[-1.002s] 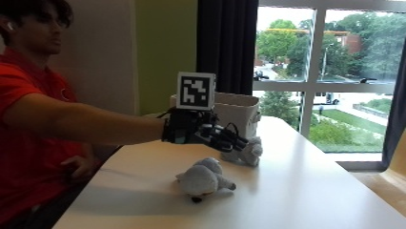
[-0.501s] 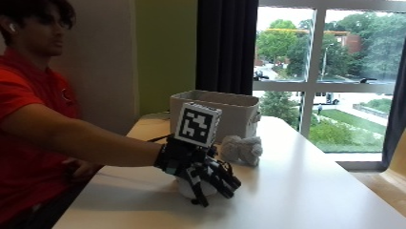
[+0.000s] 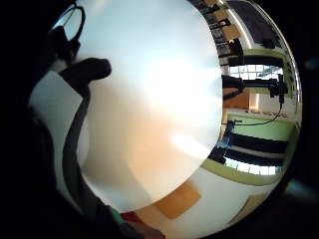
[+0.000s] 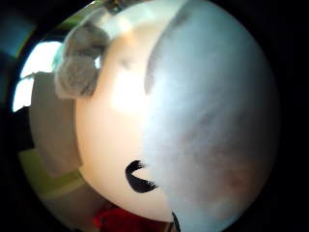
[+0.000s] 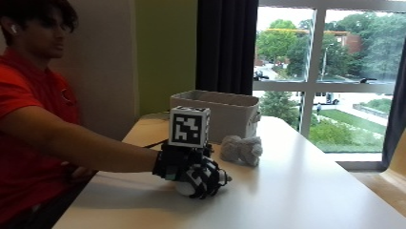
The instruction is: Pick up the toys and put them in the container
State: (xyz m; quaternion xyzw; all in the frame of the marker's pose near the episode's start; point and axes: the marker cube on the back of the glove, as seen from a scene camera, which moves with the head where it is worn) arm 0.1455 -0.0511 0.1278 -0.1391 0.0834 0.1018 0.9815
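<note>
Gloved right hand (image 5: 193, 172) lay over a pale plush toy (image 5: 185, 187) on the white surface (image 5: 304, 191), fingers curled around it. At its 1 o'clock sat a grey plush toy (image 5: 241, 150), just before the grey fabric container (image 5: 218, 113).

Grey plush toy (image 5: 241, 150), off-white container (image 5: 218, 113), white table (image 5: 304, 191), black-gloved right hand (image 5: 193, 172), red sleeve (image 5: 25, 102).
</note>
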